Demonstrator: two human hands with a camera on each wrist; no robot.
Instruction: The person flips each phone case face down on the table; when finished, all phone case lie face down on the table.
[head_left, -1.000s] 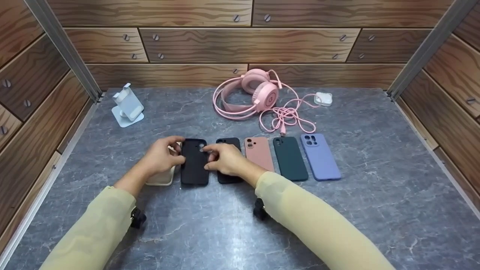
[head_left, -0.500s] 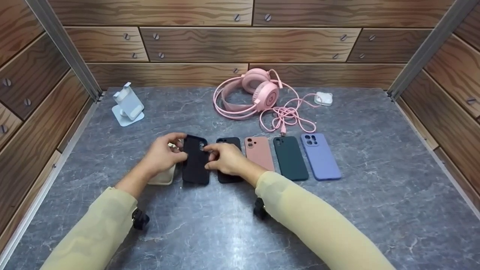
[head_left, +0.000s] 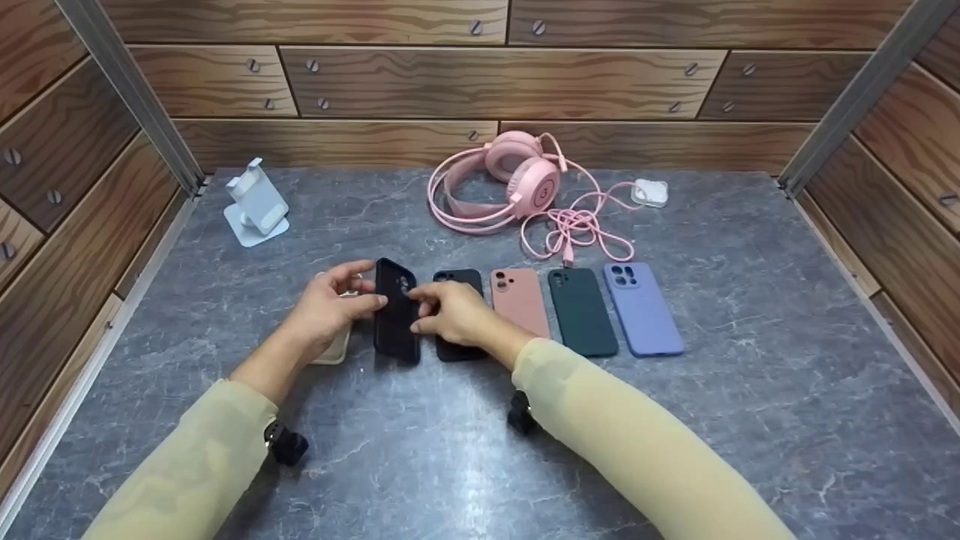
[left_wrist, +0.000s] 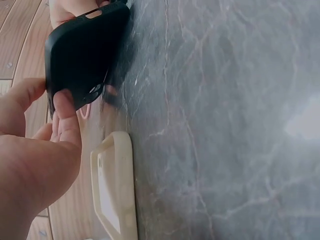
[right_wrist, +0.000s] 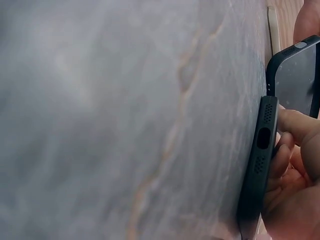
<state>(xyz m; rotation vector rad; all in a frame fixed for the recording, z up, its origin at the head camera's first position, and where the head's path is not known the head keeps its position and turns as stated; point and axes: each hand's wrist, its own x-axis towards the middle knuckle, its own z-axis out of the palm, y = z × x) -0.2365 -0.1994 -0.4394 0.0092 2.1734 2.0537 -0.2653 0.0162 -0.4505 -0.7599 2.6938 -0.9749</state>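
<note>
A black phone case [head_left: 394,322], open side toward me, stands tilted with its left long edge raised. My left hand [head_left: 319,309] pinches that raised edge near the top; in the left wrist view its thumb [left_wrist: 65,107] lies over the case's rim. My right hand [head_left: 459,313] holds the opposite edge between thumb and index finger. Under my left hand a cream phone case [left_wrist: 125,185] lies partly covered. A second black phone case [head_left: 459,352] lies beneath my right hand, its port end [right_wrist: 257,160] showing in the right wrist view.
To the right lie a pink phone case [head_left: 519,300], a dark green one [head_left: 583,315] and a purple one [head_left: 649,315]. Behind them are a pink headset [head_left: 534,187] with a coiled cable [head_left: 574,229] and a small white case [head_left: 650,193]. A phone stand [head_left: 259,206] stands back left.
The black phone case has gone from lying flat to tilted, its left edge lifted by my left hand, which moved right and up. My right hand has stayed nearly in place.
</note>
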